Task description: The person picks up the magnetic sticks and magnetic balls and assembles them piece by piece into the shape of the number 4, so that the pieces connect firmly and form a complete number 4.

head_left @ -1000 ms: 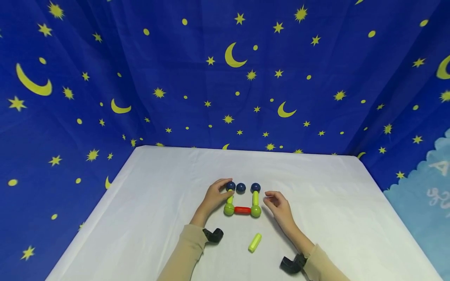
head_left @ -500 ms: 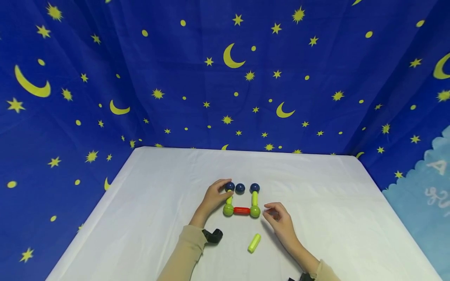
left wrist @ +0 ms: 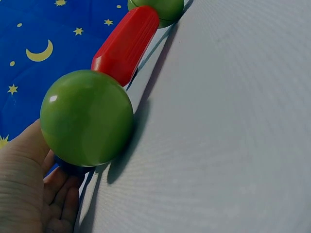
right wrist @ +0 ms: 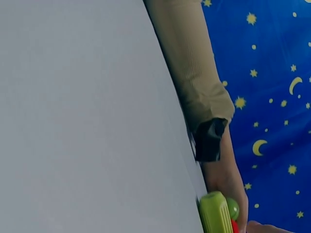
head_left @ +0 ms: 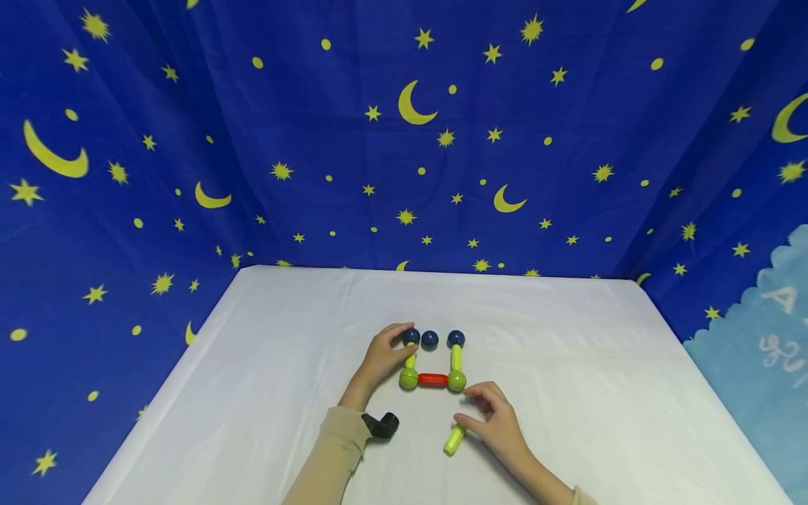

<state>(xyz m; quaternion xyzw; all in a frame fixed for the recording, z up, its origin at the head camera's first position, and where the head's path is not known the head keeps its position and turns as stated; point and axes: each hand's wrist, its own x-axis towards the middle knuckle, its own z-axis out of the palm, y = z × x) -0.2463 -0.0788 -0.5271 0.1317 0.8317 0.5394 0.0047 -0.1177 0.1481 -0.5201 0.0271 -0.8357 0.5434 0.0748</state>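
In the head view, a U-shaped build of magnetic rods and balls lies on the white table. A red rod (head_left: 433,380) joins two green balls (head_left: 409,379), with yellow-green rods (head_left: 456,358) running from these to dark blue balls (head_left: 456,339). My left hand (head_left: 381,356) holds the left blue ball (head_left: 412,337) between thumb and fingers. A separate blue ball (head_left: 430,340) sits between the two corner ones. My right hand (head_left: 499,424), its fingers loosely bent, has its thumb over the upper end of a loose yellow-green rod (head_left: 453,440); contact cannot be told.
The white-covered table (head_left: 303,315) reaches to a blue curtain (head_left: 353,140) with yellow moons and stars at the back and sides. A black wrist camera (head_left: 381,425) is strapped to the left wrist. Light blue fabric (head_left: 764,337) hangs at the right.
My right hand has come down and toward me, from beside the right arm of the build to the loose rod. The left hand keeps its place on the blue ball.
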